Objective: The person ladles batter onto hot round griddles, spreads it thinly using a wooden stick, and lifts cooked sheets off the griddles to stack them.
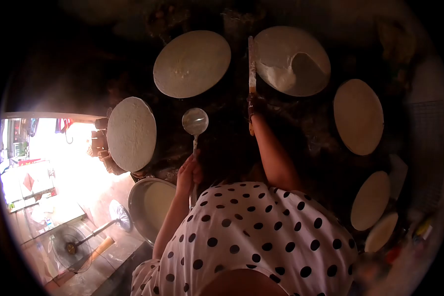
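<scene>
My left hand (188, 172) is wrapped round the handle of a ladle, whose round bowl (195, 121) points away from me and looks wet. In my right hand (254, 108) is a long flat spatula (252, 61), its pale-coated blade upright beside the left edge of the upper right round pan (276, 42). White batter partly covers that pan, with a folded, bunched patch (281, 76) next to a bare dark area. Left of the spatula, another round pan (192, 64) is covered in a pale layer. A metal pot (131, 202) of whitish liquid stands below my left hand.
More pale rounds lie at the left (132, 134), the right (358, 117) and the lower right (370, 201), where a smaller one (382, 232) shows too. A fan (71, 247) stands at the lower left, near a bright opening and a brick edge (99, 143).
</scene>
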Demonstrator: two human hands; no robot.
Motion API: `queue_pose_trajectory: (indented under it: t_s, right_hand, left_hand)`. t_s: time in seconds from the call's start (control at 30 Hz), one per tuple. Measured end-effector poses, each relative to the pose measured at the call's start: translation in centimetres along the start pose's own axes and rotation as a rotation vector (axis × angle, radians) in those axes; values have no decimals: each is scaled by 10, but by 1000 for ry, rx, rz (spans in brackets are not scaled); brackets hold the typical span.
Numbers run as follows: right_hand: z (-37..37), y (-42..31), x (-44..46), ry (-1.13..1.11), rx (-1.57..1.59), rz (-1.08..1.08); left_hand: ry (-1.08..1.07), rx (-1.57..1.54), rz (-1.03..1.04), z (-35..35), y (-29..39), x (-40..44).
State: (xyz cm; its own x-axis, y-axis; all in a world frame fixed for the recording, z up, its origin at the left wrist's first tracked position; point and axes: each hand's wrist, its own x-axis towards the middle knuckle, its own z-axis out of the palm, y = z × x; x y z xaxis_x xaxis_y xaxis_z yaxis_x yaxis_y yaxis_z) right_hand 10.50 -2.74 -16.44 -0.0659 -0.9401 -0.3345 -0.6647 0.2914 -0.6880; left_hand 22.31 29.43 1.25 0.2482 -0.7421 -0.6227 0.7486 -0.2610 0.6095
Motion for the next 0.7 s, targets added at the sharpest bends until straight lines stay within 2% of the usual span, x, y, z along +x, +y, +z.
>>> queue_pose_trajectory:
  t_s: [0.23, 0.33, 0.43, 0.5, 0.6, 0.67, 0.7]
  right_hand:
    - [-113, 116, 0, -73, 318, 127]
    - [-155, 115, 8, -83, 375, 166]
    - [-137, 92, 15, -59, 258, 110]
    - [-97, 87, 13, -72, 116, -26]
    - [-67, 102, -16, -235, 174, -177]
    - [-91, 124, -22, -318, 407, -23]
    - [-112, 132, -21, -356, 552, 142]
  left_hand:
    - [-94, -61, 70, -20, -2, 12]
    - [-93, -31, 88, -11, 1, 14]
    - [-120, -7, 99, -12, 3, 12]
    - [-140, -1, 92, -12, 5, 10]
    - [-127, 10, 44, -8, 10, 10]
    - [-131, 44, 51, 6, 11, 9]
    - [-138, 63, 60, 12, 11, 9]
